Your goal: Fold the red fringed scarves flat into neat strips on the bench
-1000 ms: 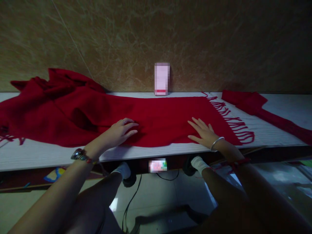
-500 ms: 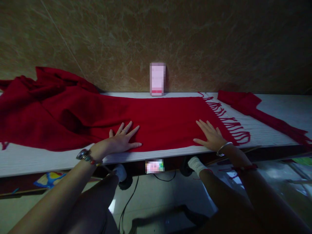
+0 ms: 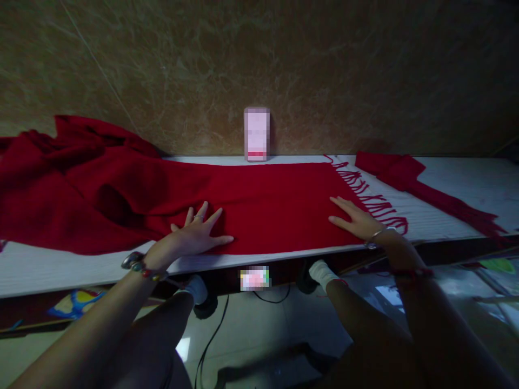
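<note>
Our L hand [image 3: 194, 233] & R hand [image 3: 357, 220] lie fingers-out on red scarf [image 3: 275, 208], gripping nothing; blurred pink item [image 3: 257, 132] at worktop's [image 3: 466, 181] back edge; red strip [image 3: 405, 177] twd R end.

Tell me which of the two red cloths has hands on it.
The wide red cloth, bunched at left and fringed at its right end: the left hand and right hand rest on it. The narrow red cloth, at right, is untouched.

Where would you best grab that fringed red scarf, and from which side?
Probably pinch the red scarf at its two fringed-end corners, coming from the right: that end lies flat on the white surface, while the left end is bunched in folds.
</note>
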`<act>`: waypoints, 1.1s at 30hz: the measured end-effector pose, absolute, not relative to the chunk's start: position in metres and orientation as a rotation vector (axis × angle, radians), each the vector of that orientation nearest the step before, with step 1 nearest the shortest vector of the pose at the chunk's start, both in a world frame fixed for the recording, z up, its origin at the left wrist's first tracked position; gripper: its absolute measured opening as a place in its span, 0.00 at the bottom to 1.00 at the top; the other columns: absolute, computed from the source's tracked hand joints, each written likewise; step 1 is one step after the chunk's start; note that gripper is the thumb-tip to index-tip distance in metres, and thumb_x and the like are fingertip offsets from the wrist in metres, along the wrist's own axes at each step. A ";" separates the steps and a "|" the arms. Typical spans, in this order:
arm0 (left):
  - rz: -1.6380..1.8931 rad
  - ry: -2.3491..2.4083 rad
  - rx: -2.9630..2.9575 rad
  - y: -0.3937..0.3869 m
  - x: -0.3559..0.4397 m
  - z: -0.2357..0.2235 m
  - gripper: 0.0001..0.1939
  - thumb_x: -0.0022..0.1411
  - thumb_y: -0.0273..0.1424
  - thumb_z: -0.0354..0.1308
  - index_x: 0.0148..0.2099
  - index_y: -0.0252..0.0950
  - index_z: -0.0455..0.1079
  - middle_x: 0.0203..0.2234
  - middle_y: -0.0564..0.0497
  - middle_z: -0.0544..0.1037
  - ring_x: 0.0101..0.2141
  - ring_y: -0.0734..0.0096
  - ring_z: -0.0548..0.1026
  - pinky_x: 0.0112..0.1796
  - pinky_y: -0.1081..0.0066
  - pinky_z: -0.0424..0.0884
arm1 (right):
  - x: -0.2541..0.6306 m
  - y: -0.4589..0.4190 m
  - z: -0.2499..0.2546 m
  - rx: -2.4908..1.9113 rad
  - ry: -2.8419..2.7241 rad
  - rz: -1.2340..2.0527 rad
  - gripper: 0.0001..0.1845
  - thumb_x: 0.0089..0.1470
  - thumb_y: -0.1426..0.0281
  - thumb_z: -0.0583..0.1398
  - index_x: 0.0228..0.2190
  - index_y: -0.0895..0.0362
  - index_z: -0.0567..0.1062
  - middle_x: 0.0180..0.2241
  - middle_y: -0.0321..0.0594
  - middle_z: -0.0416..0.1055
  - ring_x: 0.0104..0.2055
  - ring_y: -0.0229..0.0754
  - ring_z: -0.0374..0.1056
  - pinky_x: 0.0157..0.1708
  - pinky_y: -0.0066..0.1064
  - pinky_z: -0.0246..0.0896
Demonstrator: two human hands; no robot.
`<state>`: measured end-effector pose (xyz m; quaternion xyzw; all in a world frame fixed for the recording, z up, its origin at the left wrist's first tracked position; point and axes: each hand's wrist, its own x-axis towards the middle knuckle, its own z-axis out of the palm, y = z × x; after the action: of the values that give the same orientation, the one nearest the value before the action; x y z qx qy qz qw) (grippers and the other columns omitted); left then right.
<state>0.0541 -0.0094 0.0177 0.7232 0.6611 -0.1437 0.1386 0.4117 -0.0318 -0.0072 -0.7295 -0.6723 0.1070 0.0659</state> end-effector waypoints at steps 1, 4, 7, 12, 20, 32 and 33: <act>-0.350 1.938 2.132 -0.007 0.058 0.017 0.39 0.59 0.53 0.45 0.67 0.46 0.39 0.66 0.46 0.32 0.63 0.40 0.35 0.53 0.35 0.50 | 0.402 -0.029 -0.003 -2.141 -1.971 0.265 0.37 0.53 0.48 0.48 0.61 0.48 0.54 0.64 0.44 0.48 0.65 0.56 0.42 0.57 0.61 0.44; -0.128 1.969 2.297 0.002 0.071 0.012 0.34 0.63 0.50 0.40 0.67 0.44 0.44 0.66 0.45 0.33 0.63 0.43 0.36 0.55 0.39 0.48 | 0.364 -0.023 0.005 -2.177 -1.882 0.142 0.35 0.56 0.49 0.44 0.61 0.49 0.53 0.66 0.43 0.42 0.66 0.57 0.37 0.56 0.66 0.40; -0.084 1.866 2.355 0.012 0.084 0.005 0.33 0.64 0.50 0.38 0.67 0.43 0.44 0.66 0.44 0.35 0.63 0.41 0.37 0.54 0.37 0.47 | 0.332 -0.021 -0.001 -2.308 -2.046 0.250 0.37 0.54 0.47 0.46 0.62 0.47 0.51 0.66 0.40 0.39 0.66 0.60 0.34 0.55 0.69 0.37; -0.214 1.785 2.304 0.022 0.085 -0.005 0.37 0.61 0.54 0.37 0.67 0.45 0.40 0.66 0.44 0.38 0.63 0.36 0.38 0.51 0.31 0.47 | 0.330 -0.025 -0.016 -2.353 -2.193 0.270 0.36 0.55 0.46 0.43 0.62 0.45 0.49 0.66 0.38 0.38 0.66 0.59 0.33 0.56 0.67 0.38; -0.013 1.901 2.333 0.012 0.073 -0.012 0.36 0.62 0.54 0.36 0.67 0.46 0.38 0.66 0.46 0.33 0.63 0.38 0.35 0.51 0.31 0.48 | 0.346 -0.025 -0.022 -2.287 -2.239 0.142 0.35 0.56 0.47 0.43 0.62 0.43 0.51 0.66 0.37 0.42 0.66 0.60 0.37 0.55 0.67 0.40; 0.200 2.015 2.312 -0.014 -0.001 -0.019 0.32 0.64 0.46 0.35 0.66 0.37 0.48 0.66 0.41 0.35 0.64 0.43 0.38 0.54 0.37 0.48 | 0.354 -0.022 -0.027 -2.207 -2.203 0.079 0.32 0.56 0.50 0.43 0.60 0.43 0.55 0.65 0.36 0.47 0.65 0.59 0.41 0.55 0.68 0.40; 0.182 1.957 2.351 -0.016 -0.005 -0.018 0.32 0.64 0.45 0.35 0.66 0.36 0.50 0.66 0.41 0.34 0.64 0.43 0.39 0.55 0.38 0.48 | 0.354 -0.022 -0.027 -2.208 -2.201 0.077 0.31 0.57 0.50 0.43 0.60 0.44 0.55 0.65 0.36 0.47 0.65 0.59 0.41 0.55 0.67 0.41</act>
<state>-0.0046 -0.0157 -0.0183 0.7666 0.6382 0.0593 0.0386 0.3545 -0.0222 -0.0275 -0.7081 -0.7056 0.0247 0.0114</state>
